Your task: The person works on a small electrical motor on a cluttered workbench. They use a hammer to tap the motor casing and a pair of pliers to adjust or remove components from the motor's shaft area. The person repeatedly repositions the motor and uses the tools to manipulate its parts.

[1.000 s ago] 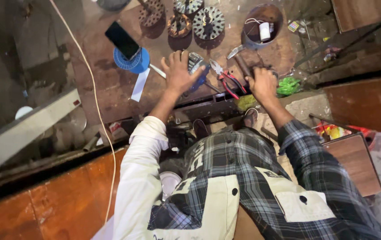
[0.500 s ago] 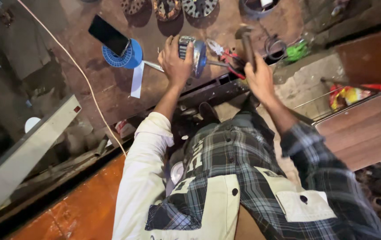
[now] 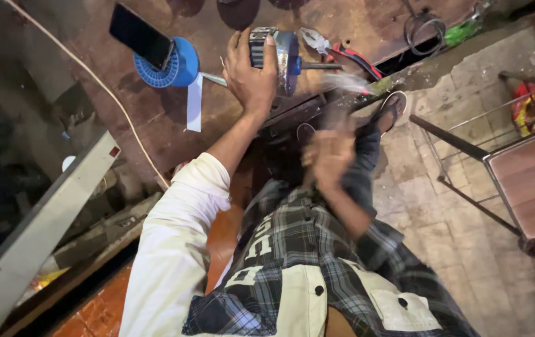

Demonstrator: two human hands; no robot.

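Gripping from above, the left hand (image 3: 252, 75) wraps its fingers (image 3: 270, 51) around a blue-ended motor part (image 3: 277, 50) standing on the rusty desk (image 3: 230, 131). Nearer the body, the right hand (image 3: 328, 156) is a blur; whether its fingers hold anything cannot be told. Red-handled pliers (image 3: 336, 50) lie just beside the motor part.

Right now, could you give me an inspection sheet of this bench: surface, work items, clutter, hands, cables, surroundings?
Surface: rusty brown workbench, stained.
Work items: blue round motor part, shaft pointing right.
Clutter: red-handled pliers; dark phone leaning on a blue spool; white strip.
Hands: left hand grips the motor part; right hand blurred, raised, contents unclear.
Cables: pale cord across bench; wire coil.
Surroundings: tiled floor, metal-framed table.
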